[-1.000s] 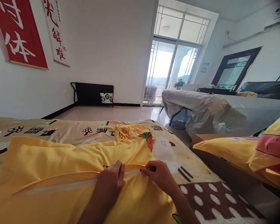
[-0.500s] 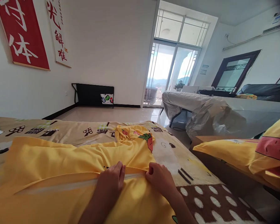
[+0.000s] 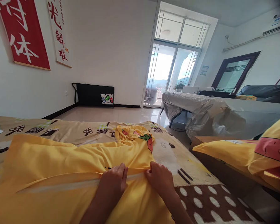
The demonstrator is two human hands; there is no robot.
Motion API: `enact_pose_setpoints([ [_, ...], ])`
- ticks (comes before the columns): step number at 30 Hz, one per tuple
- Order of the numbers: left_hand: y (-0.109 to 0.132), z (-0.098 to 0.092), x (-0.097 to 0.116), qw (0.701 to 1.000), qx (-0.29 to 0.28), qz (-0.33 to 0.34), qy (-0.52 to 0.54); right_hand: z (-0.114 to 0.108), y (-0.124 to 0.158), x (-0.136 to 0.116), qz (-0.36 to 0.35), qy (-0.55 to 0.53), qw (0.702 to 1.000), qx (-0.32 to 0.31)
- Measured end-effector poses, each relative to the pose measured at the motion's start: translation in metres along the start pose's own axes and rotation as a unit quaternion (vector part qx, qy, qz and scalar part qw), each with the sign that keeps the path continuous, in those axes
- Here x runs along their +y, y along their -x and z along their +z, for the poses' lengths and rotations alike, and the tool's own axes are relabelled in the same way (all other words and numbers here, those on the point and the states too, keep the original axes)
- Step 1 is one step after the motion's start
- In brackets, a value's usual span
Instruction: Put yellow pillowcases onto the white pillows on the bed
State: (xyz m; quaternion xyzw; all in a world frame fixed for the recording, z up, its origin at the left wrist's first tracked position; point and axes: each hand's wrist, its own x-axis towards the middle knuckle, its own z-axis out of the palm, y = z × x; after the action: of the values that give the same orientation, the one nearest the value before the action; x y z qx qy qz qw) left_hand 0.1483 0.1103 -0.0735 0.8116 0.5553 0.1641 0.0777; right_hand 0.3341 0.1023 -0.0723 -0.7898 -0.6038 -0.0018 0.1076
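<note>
Right hand [image 3: 160, 179] has slid rightward, now curled on the zipper [image 3: 60, 186] at its right end, lower centre. Left hand [image 3: 114, 181] lies flat, fingers together, pinning the yellow cover [image 3: 72, 157] just beside. Zipper runs left-right, mostly leftward of both hands.

Walls: plain white, with a red banner [image 3: 23, 34] and a white scroll [image 3: 59, 34] hung on the left one
Floor: glossy pale tile [image 3: 107, 113], dark skirting
Windows: tall sliding glass door [image 3: 170, 74], panes above, hills outside
Light: bright daylight, kinda washed out at the door
Furniture: low black rack [image 3: 93, 95] by the far wall, table under a grey cover [image 3: 212, 112], dark sofa [image 3: 263, 90] far right
</note>
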Motion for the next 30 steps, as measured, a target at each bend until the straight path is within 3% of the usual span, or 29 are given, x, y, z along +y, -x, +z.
enact_pose_setpoints([
  [4,0.0013,-0.0028,0.0014,1.0,0.029,-0.005,-0.002,0.0,-0.0015,0.0036,-0.021,-0.043,0.999,0.003],
  [12,0.0012,-0.001,0.0003,0.999,0.033,0.006,-0.003,0.0011,0.0025,0.0042,-0.059,0.011,0.997,-0.05],
  [30,0.0033,-0.0035,0.0051,1.0,-0.002,0.022,0.001,-0.0032,-0.0022,0.0027,0.01,0.023,0.999,-0.023],
])
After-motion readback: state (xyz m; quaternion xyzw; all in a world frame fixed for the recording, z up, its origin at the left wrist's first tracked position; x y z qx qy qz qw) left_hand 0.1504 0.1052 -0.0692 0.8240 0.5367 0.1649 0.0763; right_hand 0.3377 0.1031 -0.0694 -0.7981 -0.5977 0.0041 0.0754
